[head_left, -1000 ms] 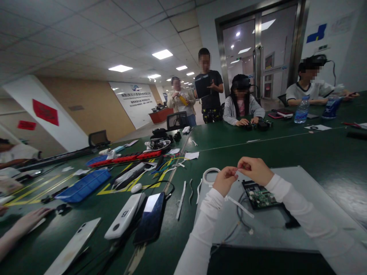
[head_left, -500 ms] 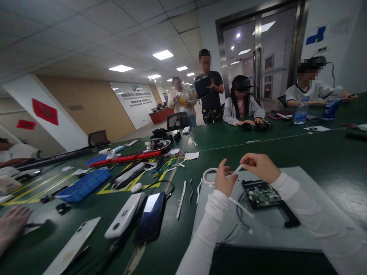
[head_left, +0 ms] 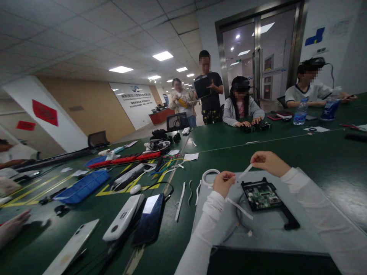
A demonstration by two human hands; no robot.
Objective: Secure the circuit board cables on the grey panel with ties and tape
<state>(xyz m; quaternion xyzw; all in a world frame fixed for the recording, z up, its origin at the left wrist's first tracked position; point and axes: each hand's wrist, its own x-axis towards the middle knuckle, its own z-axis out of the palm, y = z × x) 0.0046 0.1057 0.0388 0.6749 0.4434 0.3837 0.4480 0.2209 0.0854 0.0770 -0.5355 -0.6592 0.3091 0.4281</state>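
Observation:
My right hand [head_left: 271, 163] pinches the upper end of a short white strip of tape [head_left: 246, 172], which slants down toward my left hand. My left hand [head_left: 223, 184] has thumb and fingertips pressed together, close to the strip's lower end; whatever lies between them is too small to make out. Below both hands, a black frame with a green circuit board [head_left: 266, 198] rests on a grey panel [head_left: 272, 235]. Left of the board lie another white strip [head_left: 242, 209] and a grey cable [head_left: 238, 215]. Behind my left hand is a white tape roll [head_left: 204, 178].
Left of the panel are loose strips [head_left: 180, 202], a dark phone [head_left: 147, 221], a white power bank [head_left: 124, 217] and a blue tray [head_left: 82, 187]. Another person's hand [head_left: 13, 229] is at the left edge. Across the table a person handles black devices [head_left: 249, 128] near a water bottle [head_left: 300, 112].
My hands have moved apart, the right one going rightward with the white strip. The left hand has turned and its fingers have closed into a pinch, away from the strip.

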